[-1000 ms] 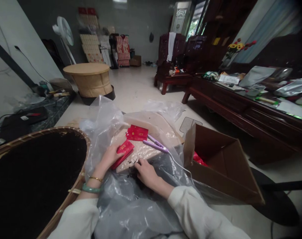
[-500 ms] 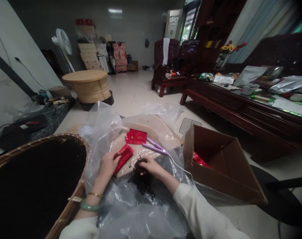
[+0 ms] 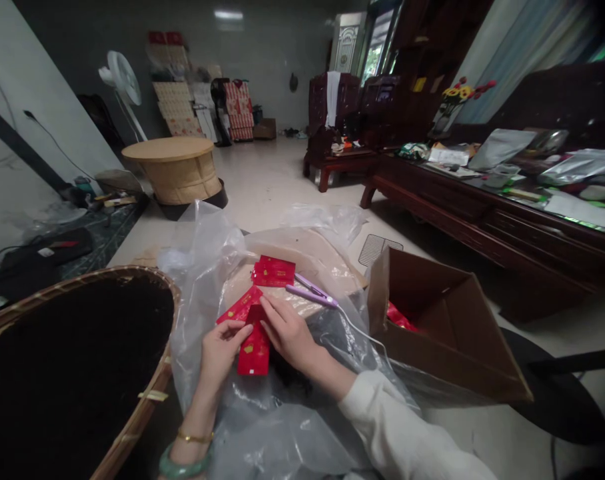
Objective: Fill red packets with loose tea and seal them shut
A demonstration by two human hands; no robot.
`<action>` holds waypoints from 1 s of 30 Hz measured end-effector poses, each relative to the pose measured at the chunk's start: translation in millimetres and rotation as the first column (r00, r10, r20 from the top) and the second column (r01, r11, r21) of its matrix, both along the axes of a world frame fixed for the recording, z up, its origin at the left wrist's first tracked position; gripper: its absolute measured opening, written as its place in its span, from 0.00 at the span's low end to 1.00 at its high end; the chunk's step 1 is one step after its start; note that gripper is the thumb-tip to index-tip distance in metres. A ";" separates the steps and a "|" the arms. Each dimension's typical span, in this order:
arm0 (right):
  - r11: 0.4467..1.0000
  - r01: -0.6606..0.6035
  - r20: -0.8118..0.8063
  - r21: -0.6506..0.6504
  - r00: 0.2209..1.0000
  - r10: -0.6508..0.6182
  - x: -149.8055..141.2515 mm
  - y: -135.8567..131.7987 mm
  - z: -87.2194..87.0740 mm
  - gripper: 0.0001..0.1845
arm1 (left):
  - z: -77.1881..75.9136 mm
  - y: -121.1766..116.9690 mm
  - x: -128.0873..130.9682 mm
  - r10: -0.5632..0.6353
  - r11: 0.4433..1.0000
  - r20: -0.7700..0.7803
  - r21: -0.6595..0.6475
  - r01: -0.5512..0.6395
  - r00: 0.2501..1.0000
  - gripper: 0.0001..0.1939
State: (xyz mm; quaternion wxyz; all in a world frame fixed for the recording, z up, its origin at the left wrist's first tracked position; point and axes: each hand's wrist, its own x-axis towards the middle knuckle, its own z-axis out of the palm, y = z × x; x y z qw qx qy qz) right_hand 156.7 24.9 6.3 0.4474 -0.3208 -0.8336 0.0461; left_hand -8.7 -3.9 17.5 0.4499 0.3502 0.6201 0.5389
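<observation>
Both hands hold a small red packet [image 3: 254, 350] over the plastic sheet. My left hand [image 3: 222, 347] pinches its left edge between thumb and fingers. My right hand [image 3: 288, 332] grips the upper right side, its fingertips at the packet's top end. Just behind it, another red packet [image 3: 237, 307] lies slanted. Farther back several red packets [image 3: 275, 272] lie overlapped, beside a purple clamp tool [image 3: 312, 296] with a white cord, much like a hair straightener. A pile of dark loose leaves [image 3: 290, 379], perhaps tea, is partly hidden beneath my right hand.
On the left stands a wide woven basket [image 3: 170, 300] filled with dark material. An open cardboard box [image 3: 452, 353] with red packets inside is at the right. Clear plastic sheeting [image 3: 202, 240] drapes over the work surface. Beyond are a round drum-shaped stand [image 3: 175, 173] and a dark wooden table [image 3: 462, 200].
My right hand has left the dark leaves and moved up to a red packet. My left hand now holds that packet nearer to me, while another lies slanted behind it.
</observation>
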 end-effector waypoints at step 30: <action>0.611 -0.451 -0.329 -0.651 0.892 0.309 32.7 -3.7 16.7 0.18 | -4.5 -15.1 -2.5 0.040 0.972 -0.388 0.227 0.054 0.921 0.15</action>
